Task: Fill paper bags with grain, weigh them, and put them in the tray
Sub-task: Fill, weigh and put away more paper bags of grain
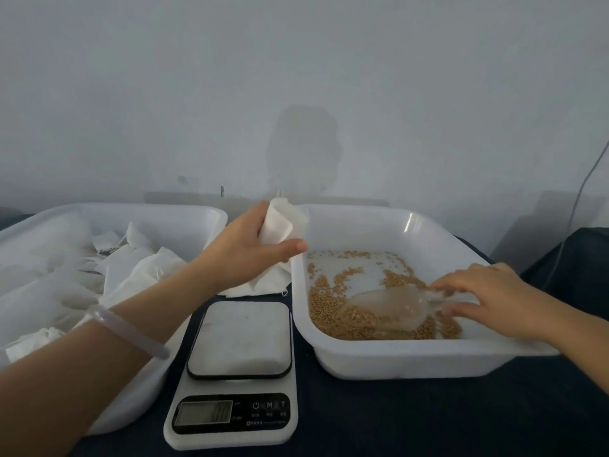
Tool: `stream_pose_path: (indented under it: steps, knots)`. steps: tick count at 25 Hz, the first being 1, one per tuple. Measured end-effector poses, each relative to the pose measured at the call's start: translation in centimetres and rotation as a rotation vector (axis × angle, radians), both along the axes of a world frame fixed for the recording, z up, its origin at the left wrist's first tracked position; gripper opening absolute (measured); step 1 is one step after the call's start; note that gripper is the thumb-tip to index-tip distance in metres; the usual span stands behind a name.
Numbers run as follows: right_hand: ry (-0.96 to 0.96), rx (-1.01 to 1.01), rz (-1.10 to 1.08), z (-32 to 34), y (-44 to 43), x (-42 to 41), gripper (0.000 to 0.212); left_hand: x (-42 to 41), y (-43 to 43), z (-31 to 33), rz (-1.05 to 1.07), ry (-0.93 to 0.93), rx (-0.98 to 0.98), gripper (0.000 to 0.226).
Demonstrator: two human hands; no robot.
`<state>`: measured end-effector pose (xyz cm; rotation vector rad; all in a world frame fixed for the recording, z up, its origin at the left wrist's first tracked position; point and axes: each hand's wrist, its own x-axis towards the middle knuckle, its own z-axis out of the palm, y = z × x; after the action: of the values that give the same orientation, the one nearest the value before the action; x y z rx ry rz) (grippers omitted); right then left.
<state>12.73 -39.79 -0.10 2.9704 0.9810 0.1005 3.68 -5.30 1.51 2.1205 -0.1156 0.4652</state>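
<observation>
Desk: a surface covered in dark blue cloth [428, 417], set against a pale grey wall [296, 77].
Left hand: the left hand [250, 255] is raised above the gap between the two trays, towards the desk's far edge; a pale translucent bangle [125, 331] circles the wrist.
Left grip: clamped on a small white paper bag [280, 225], fingers and thumb curled round its lower part, its top standing up above the fingers.
Right hand: the right hand [491, 291] reaches into the right-hand tray from the desk's right side.
Right grip: fingers and thumb closed on the handle of a clear plastic scoop [385, 308].
Scoop: it lies low in the tray, its bowl pointing left and resting in the grain.
Grain: golden-brown kernels [329, 311] are gathered along the near side of a white rectangular plastic tray [395, 357], with scattered kernels further back.
Left tray: a second white plastic tray [184, 212] on the desk's left side holds a loose heap of white paper bags [138, 268].
Spare bag: one flat white paper bag [260, 285] lies on the desk between the trays, just behind the scale.
Scale: a white digital kitchen scale [237, 374] sits at the middle of the desk's near edge between the trays, its platform bare; the reading on its display [202, 413] is too blurred to tell.
Cable: a thin grey cable [583, 186] hangs against the wall at the far right.
</observation>
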Motion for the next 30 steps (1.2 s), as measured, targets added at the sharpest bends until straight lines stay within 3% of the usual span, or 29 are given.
stream_pose_path:
  steps: [4,10,15,19,25,30]
  knots:
    - [-0.077,0.116,-0.072,0.6,-1.0,-0.3,0.034,1.3,-3.9,0.7,-0.067,-0.027,-0.036,0.065]
    - [0.065,0.327,-0.076,2.1,-1.3,-1.8,0.034,2.4,-6.1,-1.2,-0.061,0.042,-0.044,0.047]
    - [0.045,0.463,-0.049,7.1,-2.0,-1.7,0.033,3.2,-6.7,-1.6,-0.089,0.145,0.127,0.043]
    - [-0.012,0.427,0.009,9.8,-1.2,-1.4,0.033,3.5,-7.2,-1.9,-0.129,0.209,0.173,0.04]
    - [-0.051,0.306,0.026,11.4,-0.7,-0.9,0.033,3.3,-7.7,-1.4,-0.233,0.197,0.055,0.04]
    - [-0.06,0.239,0.065,12.0,-0.8,-0.5,0.031,3.7,-8.4,-1.5,-0.235,0.231,0.235,0.044]
